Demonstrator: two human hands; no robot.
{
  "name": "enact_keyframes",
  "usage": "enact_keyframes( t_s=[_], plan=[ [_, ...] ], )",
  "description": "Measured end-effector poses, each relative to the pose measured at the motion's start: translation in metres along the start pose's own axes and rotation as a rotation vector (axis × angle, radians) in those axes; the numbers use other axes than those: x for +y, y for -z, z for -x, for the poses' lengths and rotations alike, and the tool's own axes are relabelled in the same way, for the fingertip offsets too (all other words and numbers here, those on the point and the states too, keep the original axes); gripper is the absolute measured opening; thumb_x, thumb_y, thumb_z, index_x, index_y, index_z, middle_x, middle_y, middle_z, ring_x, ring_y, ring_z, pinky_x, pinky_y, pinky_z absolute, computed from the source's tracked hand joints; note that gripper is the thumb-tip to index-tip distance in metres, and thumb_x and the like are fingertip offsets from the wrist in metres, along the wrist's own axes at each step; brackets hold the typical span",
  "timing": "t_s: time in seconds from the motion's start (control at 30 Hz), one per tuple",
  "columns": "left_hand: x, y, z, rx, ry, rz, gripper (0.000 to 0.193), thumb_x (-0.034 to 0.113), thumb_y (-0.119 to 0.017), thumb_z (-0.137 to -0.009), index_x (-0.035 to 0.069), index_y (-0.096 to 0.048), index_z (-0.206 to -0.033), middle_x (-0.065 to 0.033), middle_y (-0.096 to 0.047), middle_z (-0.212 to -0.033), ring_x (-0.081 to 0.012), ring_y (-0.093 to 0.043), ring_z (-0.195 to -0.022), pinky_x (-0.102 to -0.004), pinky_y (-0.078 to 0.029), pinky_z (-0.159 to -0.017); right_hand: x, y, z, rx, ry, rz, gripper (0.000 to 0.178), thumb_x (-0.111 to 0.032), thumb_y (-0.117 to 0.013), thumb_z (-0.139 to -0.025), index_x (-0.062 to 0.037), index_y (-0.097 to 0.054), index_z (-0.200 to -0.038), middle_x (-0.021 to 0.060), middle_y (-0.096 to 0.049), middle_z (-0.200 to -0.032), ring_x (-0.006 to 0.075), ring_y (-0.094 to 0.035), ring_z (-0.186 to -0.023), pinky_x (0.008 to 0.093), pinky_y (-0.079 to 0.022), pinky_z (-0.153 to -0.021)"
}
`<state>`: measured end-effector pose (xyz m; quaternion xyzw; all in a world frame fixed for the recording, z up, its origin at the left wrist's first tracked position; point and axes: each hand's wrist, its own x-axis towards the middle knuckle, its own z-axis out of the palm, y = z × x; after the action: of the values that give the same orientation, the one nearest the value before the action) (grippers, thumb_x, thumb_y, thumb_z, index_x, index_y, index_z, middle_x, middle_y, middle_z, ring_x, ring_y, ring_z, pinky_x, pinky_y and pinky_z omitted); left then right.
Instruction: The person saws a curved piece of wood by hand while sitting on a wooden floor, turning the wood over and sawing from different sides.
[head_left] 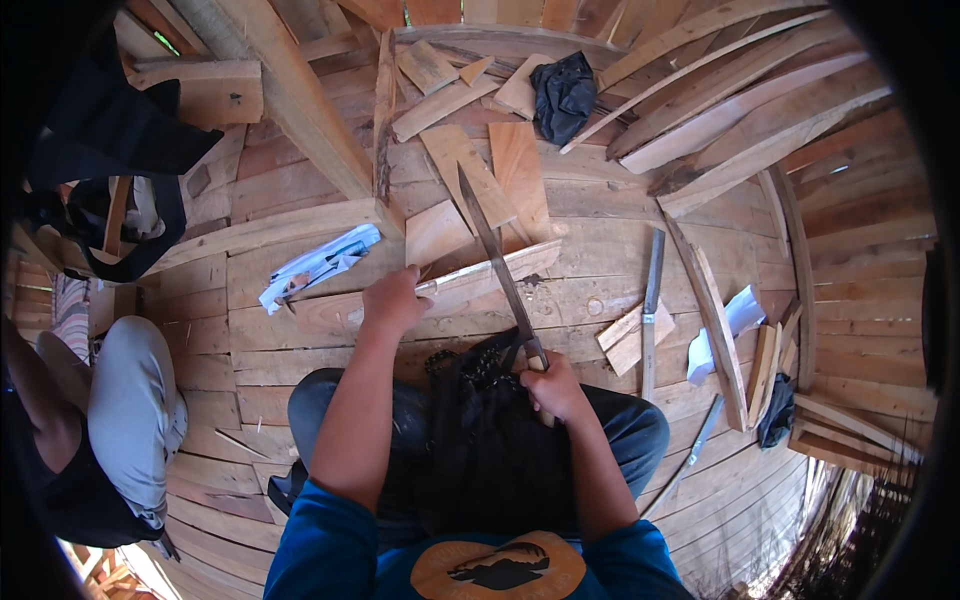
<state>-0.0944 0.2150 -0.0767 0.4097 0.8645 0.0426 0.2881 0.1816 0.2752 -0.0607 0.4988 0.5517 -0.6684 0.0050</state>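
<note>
My right hand is wrapped round the wooden handle of a machete. Its long dark blade points up and away, crossing above a plank on the floor. Over that same plank my left hand is closed, fingers curled. A small pale end shows beside its knuckles, but I cannot make out what it holds. A black cloth or bag lies across my lap between my crossed legs. Just left of my left hand is a crumpled printed sheet.
Board offcuts and a black plastic bag lie ahead. To the right are a long metal-bladed tool, white paper and leaning boards. A wooden post rises ahead left. Another person sits at left.
</note>
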Motion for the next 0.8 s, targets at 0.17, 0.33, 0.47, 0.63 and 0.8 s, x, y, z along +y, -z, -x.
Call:
enact_keyframes(
  t_s=[0.17, 0.33, 0.47, 0.63, 0.8],
  plan=[
    [0.006, -0.001, 0.004, 0.066, -0.05, -0.005, 0.049, 0.029, -0.078, -0.075, 0.01, -0.061, -0.117, -0.0151, -0.068, -0.108, -0.0349, -0.063, -0.104, -0.0472, -0.05, -0.087, 0.002, -0.001, -0.003, 0.042, 0.025, 0.121, 0.009, -0.008, -0.056, -0.081, 0.0012, -0.055, -0.084, 0.0067, -0.055, -0.057, 0.0164, -0.054, -0.043, 0.0332, -0.044, -0.041],
    [0.005, -0.005, 0.005, 0.107, -0.092, -0.013, 0.043, 0.023, -0.077, -0.075, 0.01, -0.061, -0.112, -0.0162, -0.068, -0.103, -0.0358, -0.064, -0.101, -0.0471, -0.051, -0.084, -0.018, 0.004, 0.004, 0.002, -0.041, 0.076, 0.014, -0.008, -0.056, -0.082, 0.0032, -0.059, -0.09, 0.0067, -0.055, -0.057, 0.0164, -0.054, -0.044, 0.0332, -0.043, -0.041],
    [0.011, -0.004, 0.008, 0.117, -0.16, -0.01, 0.04, 0.019, -0.077, -0.074, 0.009, -0.061, -0.11, -0.0174, -0.068, -0.102, -0.0362, -0.063, -0.101, -0.0466, -0.051, -0.084, -0.008, 0.009, 0.005, -0.006, -0.081, -0.031, 0.014, -0.007, -0.057, -0.082, 0.0036, -0.059, -0.091, 0.0061, -0.053, -0.056, 0.0159, -0.053, -0.043, 0.0325, -0.043, -0.04],
    [0.006, -0.013, 0.004, 0.128, -0.24, -0.006, 0.038, 0.019, -0.077, -0.074, 0.008, -0.062, -0.108, -0.0173, -0.068, -0.099, -0.0366, -0.063, -0.1, -0.0471, -0.051, -0.084, -0.008, 0.006, -0.008, 0.018, -0.048, -0.004, 0.01, -0.006, -0.056, -0.082, 0.0029, -0.057, -0.086, 0.0072, -0.054, -0.056, 0.0169, -0.053, -0.043, 0.0327, -0.043, -0.04],
    [0.003, -0.014, 0.005, 0.118, -0.205, 0.024, 0.037, 0.021, -0.078, -0.073, 0.009, -0.062, -0.105, -0.0165, -0.068, -0.097, -0.0367, -0.063, -0.099, -0.0474, -0.051, -0.083, -0.005, -0.001, -0.017, 0.072, 0.002, 0.145, 0.011, -0.006, -0.055, -0.081, 0.0032, -0.056, -0.085, 0.0094, -0.056, -0.057, 0.018, -0.055, -0.044, 0.0345, -0.044, -0.041]
  ],
)
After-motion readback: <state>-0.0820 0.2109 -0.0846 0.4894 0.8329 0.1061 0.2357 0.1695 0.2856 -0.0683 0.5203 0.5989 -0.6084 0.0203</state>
